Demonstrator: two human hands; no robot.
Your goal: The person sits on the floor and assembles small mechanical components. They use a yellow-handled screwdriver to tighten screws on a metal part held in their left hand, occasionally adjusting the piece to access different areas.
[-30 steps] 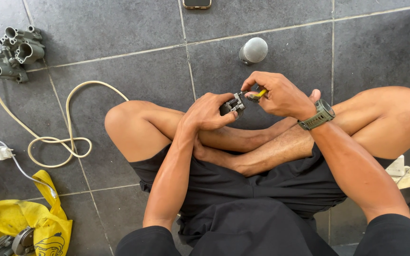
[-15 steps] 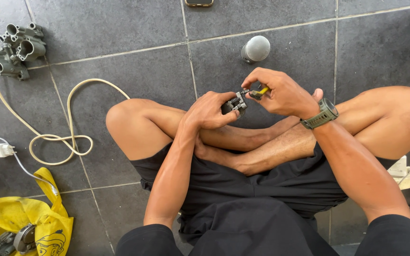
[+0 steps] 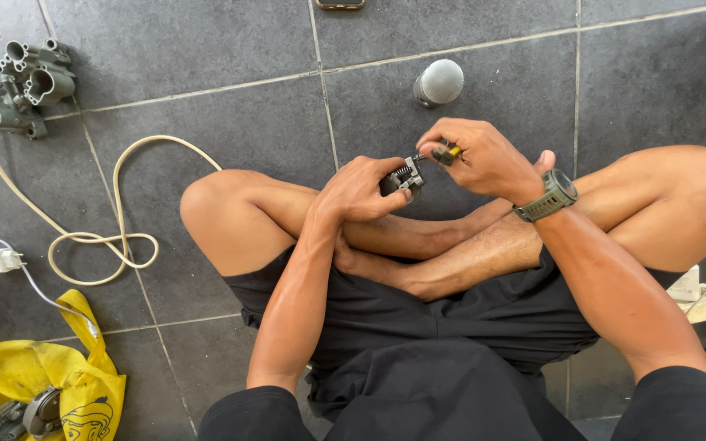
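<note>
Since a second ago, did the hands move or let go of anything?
Hardly anything changed. The left hand still grips the small metal part, and the right hand still holds the yellow-handled tool against it; both drifted very slightly. The grey dome, the beige hose and the yellow bag stayed put.

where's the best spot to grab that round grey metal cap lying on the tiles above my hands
The round grey metal cap lies on its side on the dark tile floor, domed end toward the right, open rim toward the left. Probably best to come from above and pinch across its rounded body, since nothing crowds it and the dome itself would likely slip.
</note>
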